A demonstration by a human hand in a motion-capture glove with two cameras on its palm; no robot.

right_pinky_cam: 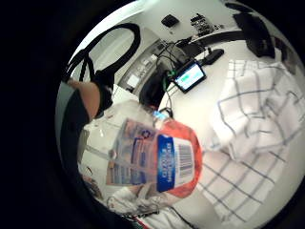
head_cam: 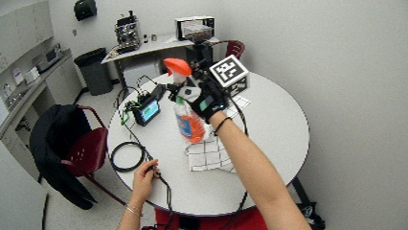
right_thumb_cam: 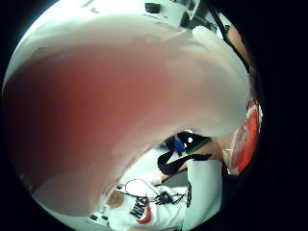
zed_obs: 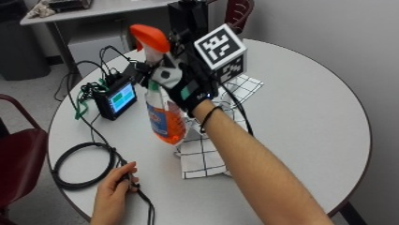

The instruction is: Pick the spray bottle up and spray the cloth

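Gloved right hand [zed_obs: 187, 91] grip is wrapped round the neck of the spray bottle [zed_obs: 163, 110], fingers curled under the orange trigger head [zed_obs: 150, 37], bottle held upright in the air, clear of the surface [zed_obs: 299, 93], its orange-liquid base hanging over the near edge of the cloth [zed_obs: 205, 154]; in the little-finger palm view the labelled bottle body [right_pinky_cam: 157, 157] fills the middle with the cloth [right_pinky_cam: 252, 129] on the surface beyond it, in the thumb palm view the bottle [right_thumb_cam: 96, 106] blocks nearly everything so it sits close against the palm; right forearm reaches in from the near side of the round surface, angled up and away from the person, wrist raised, back of hand facing up and toward the right; cloth is white with a dark check, rumpled, lying flat near the middle of the surface, partly hidden under the arm and hand; open room: wide bare stretch of surface to the right of the arm out to the far and right edges; left side is more crowded, small screen device [zed_obs: 117, 99] standing just left of the bottle, coiled black cable [zed_obs: 81, 166] near the left rim; bare left hand [zed_obs: 115, 190] rests at the near-left edge, fingers on a cable; dark red chair [head_cam: 86, 151] stands beside the left rim
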